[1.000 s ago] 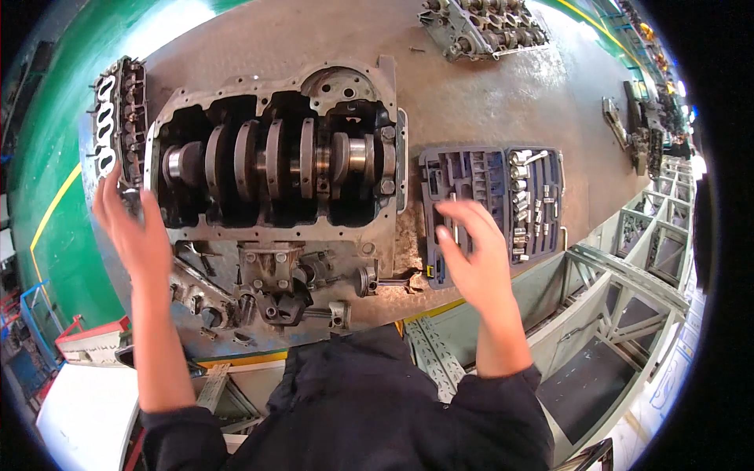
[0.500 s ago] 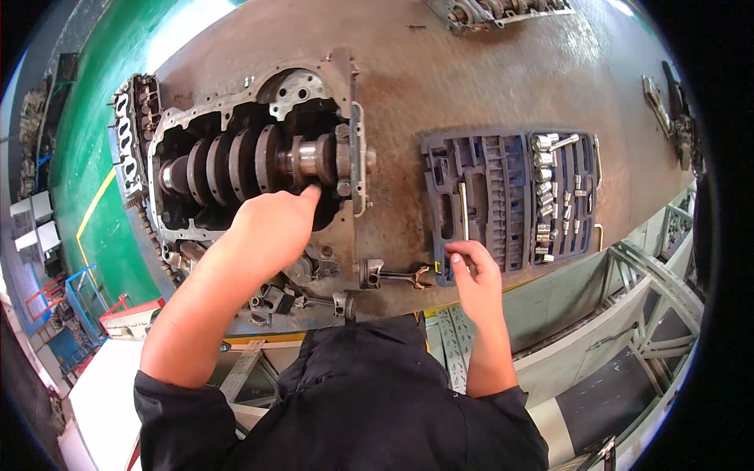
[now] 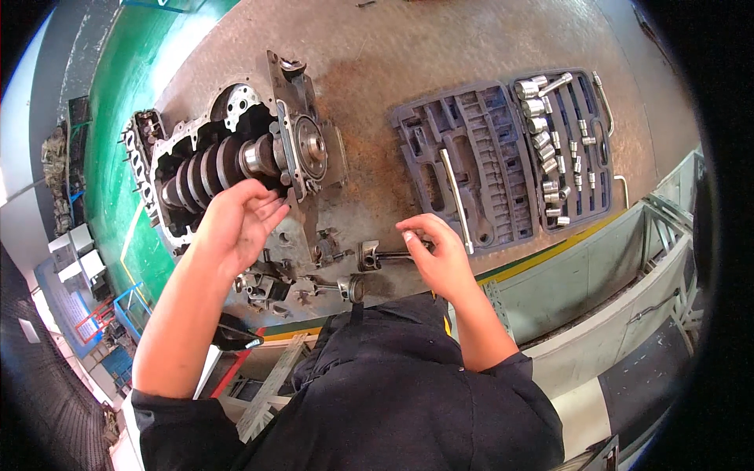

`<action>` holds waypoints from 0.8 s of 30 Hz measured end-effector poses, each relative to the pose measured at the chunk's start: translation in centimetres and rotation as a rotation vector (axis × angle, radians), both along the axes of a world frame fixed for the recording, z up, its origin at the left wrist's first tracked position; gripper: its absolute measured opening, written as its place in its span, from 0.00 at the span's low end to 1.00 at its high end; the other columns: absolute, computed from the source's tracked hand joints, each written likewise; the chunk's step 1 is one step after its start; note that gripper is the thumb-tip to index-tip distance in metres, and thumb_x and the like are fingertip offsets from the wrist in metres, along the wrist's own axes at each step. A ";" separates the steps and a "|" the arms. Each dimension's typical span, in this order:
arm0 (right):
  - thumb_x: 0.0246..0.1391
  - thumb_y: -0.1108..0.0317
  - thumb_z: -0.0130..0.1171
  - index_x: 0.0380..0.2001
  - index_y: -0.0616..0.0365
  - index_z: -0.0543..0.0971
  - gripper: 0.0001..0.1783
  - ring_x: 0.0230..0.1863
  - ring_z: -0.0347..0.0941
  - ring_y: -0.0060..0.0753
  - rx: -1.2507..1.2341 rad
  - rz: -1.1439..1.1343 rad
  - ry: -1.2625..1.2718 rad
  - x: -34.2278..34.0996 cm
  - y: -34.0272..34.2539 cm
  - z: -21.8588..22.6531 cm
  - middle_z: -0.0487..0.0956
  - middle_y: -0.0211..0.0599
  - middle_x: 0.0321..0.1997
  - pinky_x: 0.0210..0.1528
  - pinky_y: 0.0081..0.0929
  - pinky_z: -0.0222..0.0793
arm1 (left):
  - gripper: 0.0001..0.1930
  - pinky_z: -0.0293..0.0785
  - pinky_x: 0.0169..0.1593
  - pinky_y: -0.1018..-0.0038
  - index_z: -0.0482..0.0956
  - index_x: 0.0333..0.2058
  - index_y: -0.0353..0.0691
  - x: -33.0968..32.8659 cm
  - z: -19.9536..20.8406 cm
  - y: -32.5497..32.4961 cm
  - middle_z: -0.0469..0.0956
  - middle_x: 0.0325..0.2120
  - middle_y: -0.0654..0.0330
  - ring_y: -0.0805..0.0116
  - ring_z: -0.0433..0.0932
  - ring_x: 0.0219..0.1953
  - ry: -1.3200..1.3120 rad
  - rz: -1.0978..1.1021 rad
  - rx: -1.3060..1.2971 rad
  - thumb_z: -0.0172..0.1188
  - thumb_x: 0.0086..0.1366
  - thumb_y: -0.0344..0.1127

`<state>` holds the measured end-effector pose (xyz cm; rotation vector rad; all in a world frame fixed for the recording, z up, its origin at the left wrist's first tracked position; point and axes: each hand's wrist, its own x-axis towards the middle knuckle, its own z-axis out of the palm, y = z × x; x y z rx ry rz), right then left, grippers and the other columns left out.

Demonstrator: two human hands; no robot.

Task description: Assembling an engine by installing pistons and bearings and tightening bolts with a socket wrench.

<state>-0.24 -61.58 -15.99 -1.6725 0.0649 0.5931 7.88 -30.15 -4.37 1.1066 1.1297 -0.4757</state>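
Note:
An engine block point(image 3: 294, 157) lies on the workbench at left with its crankshaft point(image 3: 228, 161) exposed. My left hand point(image 3: 236, 224) is over the block's near edge, beside the crankshaft, with its fingers apart and nothing in them. My right hand point(image 3: 440, 255) is between the block and the socket set case point(image 3: 491, 173), above a connecting rod. Its thumb and index finger come close together; anything between them is too small to make out. A piston point(image 3: 369, 255) on that rod lies left of this hand. A long metal bar point(image 3: 457, 200) rests in the case.
Chrome sockets point(image 3: 542, 141) fill the right half of the case. Another piston point(image 3: 351, 289) and loose metal parts point(image 3: 263, 289) lie near the bench's front edge. A cylinder head point(image 3: 140, 161) stands left of the block. An L-shaped bar point(image 3: 622, 191) lies right of the case.
My left hand has drawn back from the crankshaft, and its fingers have spread. My right hand has shifted left, away from the case's lower edge. The view has turned.

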 end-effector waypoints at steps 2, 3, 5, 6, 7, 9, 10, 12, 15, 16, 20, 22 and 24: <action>0.69 0.74 0.61 0.49 0.60 0.84 0.09 0.45 0.77 0.25 0.020 -0.021 0.074 -0.3 -0.6 0.0 0.82 0.33 0.45 0.50 0.25 0.74 | 0.12 0.75 0.68 0.53 0.74 0.44 0.34 0.1 -0.2 -0.3 0.76 0.53 0.45 0.52 0.78 0.57 -0.006 0.091 -0.005 0.62 0.69 0.35; 0.68 0.71 0.63 0.49 0.61 0.84 0.10 0.46 0.81 0.35 -0.013 -0.017 0.039 -0.4 -0.9 -0.1 0.83 0.39 0.47 0.46 0.30 0.76 | 0.15 0.76 0.66 0.54 0.74 0.47 0.34 0.3 -0.5 -0.4 0.76 0.54 0.45 0.54 0.78 0.56 0.013 0.076 -0.012 0.62 0.70 0.38; 0.68 0.71 0.63 0.49 0.61 0.84 0.10 0.46 0.81 0.35 -0.004 -0.027 0.012 -0.5 -1.4 0.0 0.83 0.39 0.47 0.47 0.29 0.76 | 0.26 0.78 0.59 0.56 0.73 0.58 0.32 0.5 -0.7 -0.6 0.77 0.55 0.49 0.58 0.77 0.56 0.044 0.005 -0.004 0.61 0.71 0.45; 0.68 0.71 0.63 0.49 0.61 0.84 0.09 0.46 0.81 0.35 -0.009 -0.029 0.036 -0.5 -1.7 0.0 0.83 0.39 0.47 0.48 0.29 0.76 | 0.30 0.78 0.56 0.57 0.72 0.64 0.33 0.5 -0.8 -0.6 0.77 0.59 0.50 0.57 0.75 0.60 0.079 -0.039 0.062 0.60 0.73 0.48; 0.68 0.71 0.63 0.49 0.61 0.84 0.09 0.46 0.81 0.35 -0.003 -0.032 -0.002 -0.5 -1.9 0.0 0.83 0.39 0.47 0.49 0.29 0.76 | 0.29 0.77 0.55 0.58 0.72 0.65 0.35 0.3 -0.8 -0.7 0.76 0.61 0.50 0.56 0.74 0.63 0.047 -0.147 0.170 0.60 0.74 0.50; 0.68 0.72 0.63 0.49 0.61 0.84 0.09 0.46 0.81 0.35 -0.001 -0.039 -0.013 -0.5 -2.2 0.1 0.83 0.39 0.47 0.50 0.30 0.76 | 0.32 0.77 0.54 0.60 0.70 0.69 0.40 0.0 -1.1 -0.8 0.70 0.71 0.49 0.54 0.68 0.71 0.084 -0.345 0.351 0.59 0.76 0.54; 0.68 0.72 0.62 0.48 0.61 0.84 0.09 0.47 0.81 0.36 -0.009 -0.037 -0.019 -0.4 -2.3 0.1 0.83 0.40 0.47 0.51 0.30 0.76 | 0.35 0.77 0.54 0.60 0.67 0.72 0.42 -0.2 -1.2 -0.8 0.67 0.74 0.48 0.54 0.67 0.73 0.072 -0.381 0.333 0.60 0.76 0.56; 0.68 0.72 0.62 0.48 0.62 0.84 0.09 0.47 0.81 0.37 -0.014 -0.039 -0.007 -0.5 -2.3 0.1 0.83 0.40 0.47 0.51 0.31 0.76 | 0.39 0.76 0.54 0.61 0.63 0.76 0.45 0.3 -1.6 -0.5 0.60 0.78 0.47 0.52 0.64 0.75 0.154 -0.421 0.320 0.61 0.75 0.57; 0.69 0.71 0.62 0.48 0.61 0.84 0.09 0.46 0.80 0.35 -0.012 -0.039 -0.018 -0.7 -2.0 -0.2 0.83 0.39 0.47 0.50 0.30 0.76 | 0.22 0.77 0.46 0.66 0.78 0.56 0.46 1.2 -2.0 0.0 0.79 0.50 0.61 0.69 0.76 0.52 0.178 -0.516 0.281 0.63 0.71 0.52; 0.69 0.71 0.62 0.48 0.61 0.84 0.09 0.46 0.80 0.35 -0.014 -0.040 -0.007 -0.8 -1.9 -0.3 0.83 0.39 0.47 0.49 0.30 0.76 | 0.18 0.75 0.41 0.68 0.77 0.51 0.46 1.6 -2.0 0.2 0.77 0.44 0.64 0.72 0.75 0.46 0.249 -0.589 0.324 0.62 0.71 0.49; 0.69 0.71 0.61 0.49 0.60 0.84 0.09 0.46 0.80 0.34 0.001 -0.042 0.045 -1.3 -1.6 -0.6 0.83 0.38 0.48 0.49 0.30 0.76 | 0.04 0.63 0.23 0.75 0.73 0.35 0.47 3.7 -1.7 0.7 0.70 0.23 0.69 0.78 0.67 0.22 0.440 -0.928 0.357 0.57 0.68 0.38; 0.69 0.72 0.61 0.49 0.59 0.84 0.09 0.46 0.80 0.34 0.013 -0.050 0.045 -1.6 -1.6 -0.7 0.83 0.38 0.48 0.48 0.30 0.75 | 0.08 0.69 0.23 0.69 0.76 0.39 0.42 4.9 -1.7 0.7 0.75 0.25 0.62 0.71 0.72 0.22 0.527 -1.206 0.365 0.55 0.68 0.38; 0.69 0.72 0.60 0.50 0.59 0.84 0.10 0.46 0.79 0.33 0.018 -0.056 0.058 -1.7 -1.7 -0.8 0.83 0.37 0.48 0.47 0.29 0.75 | 0.14 0.81 0.32 0.60 0.81 0.46 0.36 5.0 -2.5 0.0 0.86 0.33 0.50 0.57 0.85 0.31 0.509 -1.693 0.682 0.54 0.69 0.38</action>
